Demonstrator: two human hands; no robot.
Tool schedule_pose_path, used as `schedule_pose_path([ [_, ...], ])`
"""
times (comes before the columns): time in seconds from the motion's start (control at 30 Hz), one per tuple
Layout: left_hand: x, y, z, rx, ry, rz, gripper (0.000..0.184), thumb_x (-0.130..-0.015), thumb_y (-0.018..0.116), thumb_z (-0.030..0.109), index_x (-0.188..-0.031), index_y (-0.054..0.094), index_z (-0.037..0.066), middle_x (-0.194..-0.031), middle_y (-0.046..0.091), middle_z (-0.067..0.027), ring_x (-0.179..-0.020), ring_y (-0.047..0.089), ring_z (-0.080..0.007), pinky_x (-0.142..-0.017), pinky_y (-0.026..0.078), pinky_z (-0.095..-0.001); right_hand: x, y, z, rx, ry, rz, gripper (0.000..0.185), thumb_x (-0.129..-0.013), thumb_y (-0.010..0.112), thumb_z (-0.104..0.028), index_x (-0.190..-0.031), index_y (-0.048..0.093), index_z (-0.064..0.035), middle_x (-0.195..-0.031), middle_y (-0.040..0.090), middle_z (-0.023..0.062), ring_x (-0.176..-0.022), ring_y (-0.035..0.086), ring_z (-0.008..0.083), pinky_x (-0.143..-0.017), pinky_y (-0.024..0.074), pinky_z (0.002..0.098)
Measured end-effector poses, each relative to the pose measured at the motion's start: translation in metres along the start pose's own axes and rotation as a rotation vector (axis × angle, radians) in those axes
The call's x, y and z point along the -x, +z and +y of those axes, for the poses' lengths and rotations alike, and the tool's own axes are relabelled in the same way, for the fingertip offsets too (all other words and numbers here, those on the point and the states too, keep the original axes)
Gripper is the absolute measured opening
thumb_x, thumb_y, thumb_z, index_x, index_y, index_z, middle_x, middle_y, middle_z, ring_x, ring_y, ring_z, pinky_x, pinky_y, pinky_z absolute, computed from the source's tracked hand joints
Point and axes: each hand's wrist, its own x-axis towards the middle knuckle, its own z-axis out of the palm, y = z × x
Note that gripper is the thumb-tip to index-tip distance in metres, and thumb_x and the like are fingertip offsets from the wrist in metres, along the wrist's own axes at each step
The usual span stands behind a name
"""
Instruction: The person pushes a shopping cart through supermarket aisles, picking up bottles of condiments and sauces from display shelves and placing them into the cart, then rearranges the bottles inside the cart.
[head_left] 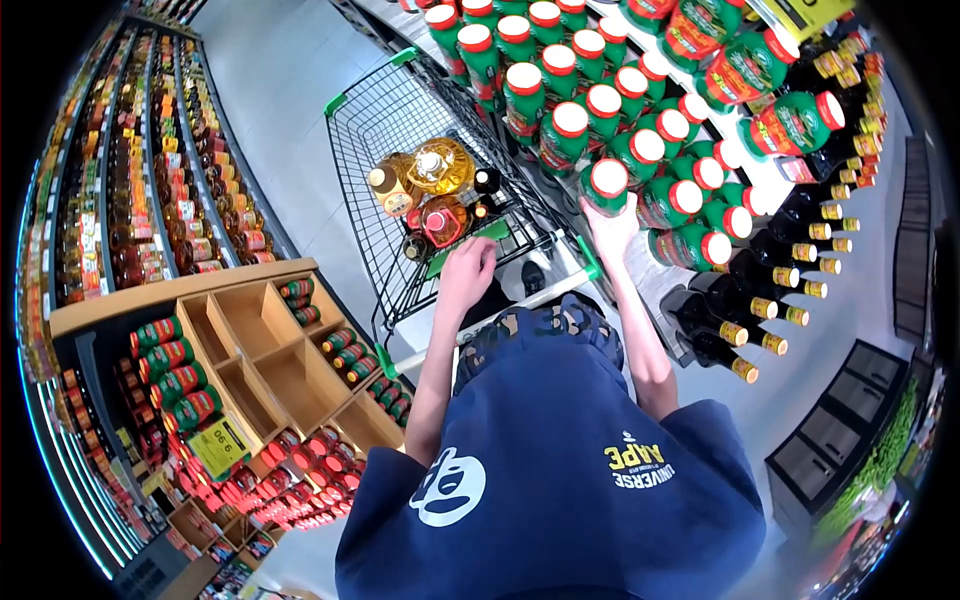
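My right hand [612, 222] is wrapped round a green bottle [604, 185] with a white and red cap, at the near edge of a display of similar bottles [603, 110]. Over the near end of a black wire shopping cart [350, 150] is my left hand [470, 262], its fingers curled; whether they hold anything is hidden. Inside the cart stand a large bottle of yellow oil [442, 168], a bottle with a beige cap [392, 190], a red-capped bottle [443, 222] and several smaller dark-capped bottles.
Dark bottles with yellow caps [735, 330] line the right side of the display. To the left are long shelves of bottles [130, 170] and a wooden compartment stand [300, 375] with green and red jars. Grey floor [275, 120] shows beyond the cart.
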Motion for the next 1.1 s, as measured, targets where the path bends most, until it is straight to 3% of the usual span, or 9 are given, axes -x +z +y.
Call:
schedule_pose_path([
  [0.23, -0.02, 0.004, 0.031, 0.307, 0.061, -0.01, 0.033, -0.085, 0.063, 0.024, -0.111, 0.057, 0.006, -0.109, 0.059, -0.0117, -0.104, 0.057, -0.0277, -0.09, 0.044, -0.0346, 0.015, -0.053, -0.078, -0.024, -0.203, -0.223, 0.057, -0.063, 0.084, -0.018, -0.108, 0.053, -0.0009, -0.097, 0.064, 0.0115, -0.09, 0.063, 0.0189, -0.081, 0.0501, 0.0321],
  [0.37, -0.023, 0.016, 0.044, 0.67, 0.141, -0.244, 0.056, -0.082, 0.067, 0.026, -0.13, 0.046, 0.006, -0.128, 0.052, -0.0105, -0.118, 0.05, -0.0225, -0.101, 0.037, -0.0336, 0.022, -0.069, -0.095, -0.279, 0.068, -0.44, 0.056, -0.064, 0.083, -0.013, -0.11, 0.054, 0.0015, -0.101, 0.065, 0.0104, -0.09, 0.064, 0.0168, -0.082, 0.0522, 0.032],
  [0.43, -0.013, 0.019, 0.058, 0.945, 0.111, -0.378, 0.058, -0.083, 0.067, 0.025, -0.131, 0.044, 0.001, -0.127, 0.053, -0.0082, -0.116, 0.05, -0.0176, -0.101, 0.036, -0.0317, 0.03, -0.067, -0.096, -0.668, 0.165, -0.534, 0.048, -0.069, 0.076, -0.006, -0.111, 0.055, 0.002, -0.101, 0.065, 0.0109, -0.088, 0.064, 0.0172, -0.08, 0.0525, 0.0323],
  [0.47, -0.006, 0.012, 0.058, 1.043, -0.028, -0.579, 0.057, -0.083, 0.067, 0.025, -0.129, 0.045, -0.001, -0.122, 0.055, -0.0067, -0.113, 0.049, -0.0136, -0.102, 0.035, -0.0298, 0.035, -0.062, -0.098, -0.725, 0.239, -0.473, 0.045, -0.071, 0.075, -0.006, -0.111, 0.055, 0.0018, -0.101, 0.065, 0.0109, -0.088, 0.064, 0.017, -0.08, 0.0524, 0.0318],
  [0.53, 0.01, 0.023, 0.066, 1.244, -0.29, -0.579, 0.053, -0.085, 0.067, 0.025, -0.126, 0.047, -0.001, -0.116, 0.059, -0.0081, -0.105, 0.056, -0.0134, -0.094, 0.043, -0.0287, 0.043, -0.055, -0.109, -0.798, 0.425, -0.396, 0.04, -0.074, 0.071, -0.006, -0.111, 0.057, 0.0015, -0.099, 0.066, 0.0115, -0.087, 0.064, 0.0163, -0.079, 0.052, 0.0307],
  [0.6, 0.02, 0.018, 0.081, 1.348, -0.511, -0.576, 0.048, -0.085, 0.066, 0.025, -0.122, 0.049, -0.001, -0.112, 0.061, -0.0091, -0.094, 0.063, -0.0142, -0.08, 0.052, -0.0282, 0.04, -0.052, -0.107, -0.821, 0.578, -0.453, 0.038, -0.079, 0.069, -0.012, -0.111, 0.056, 0.0022, -0.099, 0.066, 0.0122, -0.083, 0.066, 0.0174, -0.075, 0.0534, 0.0303],
  [0.73, 0.033, 0.021, 0.096, 1.352, -0.688, -0.446, 0.044, -0.087, 0.064, 0.026, -0.12, 0.05, 0.0, -0.11, 0.062, -0.0095, -0.092, 0.065, -0.0161, -0.08, 0.054, -0.0317, 0.046, -0.044, -0.086, -0.808, 0.763, -0.519, 0.037, -0.084, 0.064, -0.023, -0.109, 0.057, 0.0027, -0.096, 0.066, 0.0137, -0.079, 0.067, 0.0176, -0.071, 0.0544, 0.0301],
  [0.93, 0.05, 0.025, 0.097, 1.328, -0.615, -0.386, 0.04, -0.088, 0.063, 0.021, -0.12, 0.051, 0.001, -0.111, 0.062, -0.0088, -0.097, 0.063, -0.0159, -0.082, 0.053, -0.0325, 0.054, -0.042, -0.078, -0.753, 0.761, -0.538, 0.053, -0.092, 0.05, -0.046, -0.11, 0.057, 0.0036, -0.096, 0.067, 0.0135, -0.08, 0.067, 0.0165, -0.071, 0.0543, 0.028],
  [1.1, 0.052, 0.023, 0.094, 1.242, -0.568, -0.377, 0.046, -0.082, 0.071, 0.017, -0.12, 0.051, 0.0, -0.112, 0.061, -0.0083, -0.101, 0.059, -0.0132, -0.09, 0.046, -0.0287, 0.058, -0.042, -0.078, -0.754, 0.771, -0.537, 0.054, -0.092, 0.049, -0.047, -0.113, 0.056, 0.0029, -0.099, 0.066, 0.0127, -0.083, 0.066, 0.0164, -0.076, 0.0531, 0.0288],
])
